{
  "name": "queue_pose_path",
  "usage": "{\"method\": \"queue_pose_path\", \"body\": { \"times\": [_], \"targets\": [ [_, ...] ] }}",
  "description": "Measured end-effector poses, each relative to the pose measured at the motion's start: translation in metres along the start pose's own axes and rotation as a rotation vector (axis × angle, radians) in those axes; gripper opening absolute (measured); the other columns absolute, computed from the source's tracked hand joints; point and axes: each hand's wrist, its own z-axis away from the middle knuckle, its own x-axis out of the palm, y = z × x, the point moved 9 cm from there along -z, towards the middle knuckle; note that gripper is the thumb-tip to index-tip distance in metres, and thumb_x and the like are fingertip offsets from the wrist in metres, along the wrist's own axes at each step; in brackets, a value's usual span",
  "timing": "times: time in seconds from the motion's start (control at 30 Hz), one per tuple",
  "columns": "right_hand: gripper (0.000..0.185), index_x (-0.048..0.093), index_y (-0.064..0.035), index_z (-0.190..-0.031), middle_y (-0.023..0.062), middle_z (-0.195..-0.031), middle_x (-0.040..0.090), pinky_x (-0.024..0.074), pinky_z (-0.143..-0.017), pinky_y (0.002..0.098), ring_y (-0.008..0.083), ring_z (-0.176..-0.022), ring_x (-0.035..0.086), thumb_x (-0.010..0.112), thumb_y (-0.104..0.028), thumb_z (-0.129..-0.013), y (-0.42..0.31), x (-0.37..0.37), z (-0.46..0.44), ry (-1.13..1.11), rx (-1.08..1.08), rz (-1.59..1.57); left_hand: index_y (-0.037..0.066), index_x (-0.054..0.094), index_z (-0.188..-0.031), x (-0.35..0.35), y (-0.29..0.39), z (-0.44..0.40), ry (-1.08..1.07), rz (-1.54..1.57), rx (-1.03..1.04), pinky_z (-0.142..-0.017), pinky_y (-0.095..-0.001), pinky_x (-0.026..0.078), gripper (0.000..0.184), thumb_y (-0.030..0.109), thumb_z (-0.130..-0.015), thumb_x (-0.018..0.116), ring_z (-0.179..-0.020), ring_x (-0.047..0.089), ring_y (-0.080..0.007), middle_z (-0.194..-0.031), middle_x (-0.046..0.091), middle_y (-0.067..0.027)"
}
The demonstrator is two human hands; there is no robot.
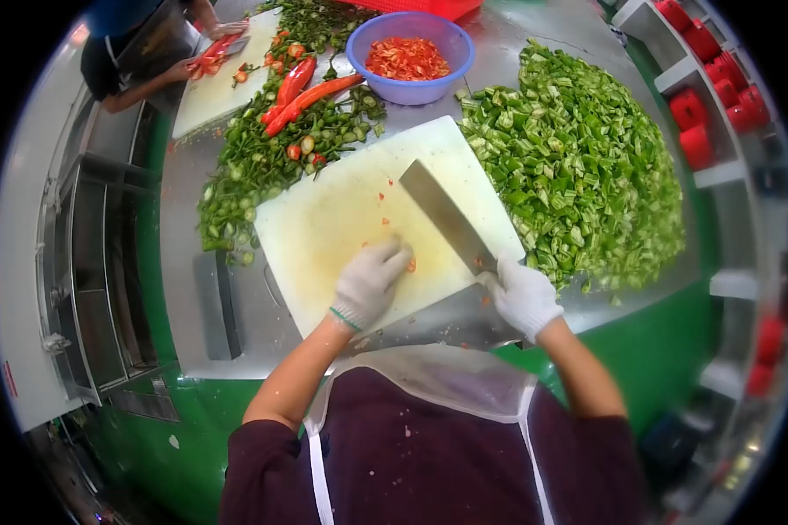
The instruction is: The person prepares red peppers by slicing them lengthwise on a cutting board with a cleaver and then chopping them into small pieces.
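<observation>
A white cutting board (333,223) lies tilted on the steel table, with a few small red pepper bits on it. My right hand (524,296), in a white glove, is closed around the handle end of a wide cleaver (446,214), whose blade rests over the board's right part. My left hand (372,282), also gloved, is over the board's lower middle beside a small red piece (411,264). Its fingers are curled together; whether they hold anything is hidden. Two long red peppers (311,103) lie on green stem ends beyond the board.
Chopped green peppers (578,175) are heaped at the right. A blue bowl (411,92) of cut red pepper stands behind the board. Green trimmings (228,197) and a second blade (217,306) are at the left. A co-worker (131,52) cuts red peppers at the upper left.
</observation>
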Motion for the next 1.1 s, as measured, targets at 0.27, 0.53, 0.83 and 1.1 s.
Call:
{"method": "queue_pose_path", "body": {
  "times": [0.27, 0.53, 0.83, 1.1],
  "targets": [
    [0.026, 0.054, -0.0091, -0.108, 0.0185, -0.086, 0.071, 0.0532, -0.066, 0.0541, 0.041, -0.078, 0.07, 0.056, -0.034, -0.101, -0.015, 0.012, 0.047, -0.065, -0.149, 0.162, 0.003, 0.066, -0.106, -0.02, -0.019, 0.055, 0.457, 0.106, -0.193, -0.086, -0.0428, 0.053, 0.022, -0.004, -0.085, 0.066, -0.099, 0.066, -0.0381, -0.109, 0.069, -0.0183],
    [0.017, 0.053, -0.0083, -0.109, 0.0187, -0.088, 0.072, 0.0532, -0.068, 0.0555, 0.0423, -0.081, 0.071, 0.053, -0.021, -0.098, -0.014, 0.025, 0.048, -0.166, -0.147, 0.314, 0.005, 0.066, -0.097, 0.015, -0.01, 0.034, 0.395, 0.038, -0.157, -0.08, -0.0453, 0.053, 0.012, 0.003, -0.085, 0.068, -0.091, 0.065, -0.0361, -0.096, 0.068, -0.0151],
    [0.019, 0.054, -0.0077, -0.113, 0.0206, -0.092, 0.073, 0.0546, -0.07, 0.0546, 0.0424, -0.085, 0.072, 0.052, -0.015, -0.095, -0.014, 0.035, 0.044, -0.206, -0.114, 0.29, 0.005, 0.067, -0.096, 0.03, -0.012, 0.026, 0.249, -0.049, -0.225, -0.082, -0.0459, 0.051, 0.012, 0.004, -0.085, 0.067, -0.093, 0.062, -0.038, -0.1, 0.067, -0.0163],
    [0.027, 0.054, -0.0074, -0.12, 0.0213, -0.091, 0.073, 0.0556, -0.069, 0.0543, 0.0444, -0.084, 0.072, 0.052, -0.016, -0.094, -0.036, 0.045, 0.031, -0.158, -0.144, 0.26, 0.008, 0.068, -0.097, 0.031, -0.007, 0.03, 0.182, -0.104, -0.089, -0.076, -0.0472, 0.051, 0.015, 0.008, -0.082, 0.068, -0.09, 0.062, -0.0353, -0.093, 0.064, -0.0139]
  ]
}}
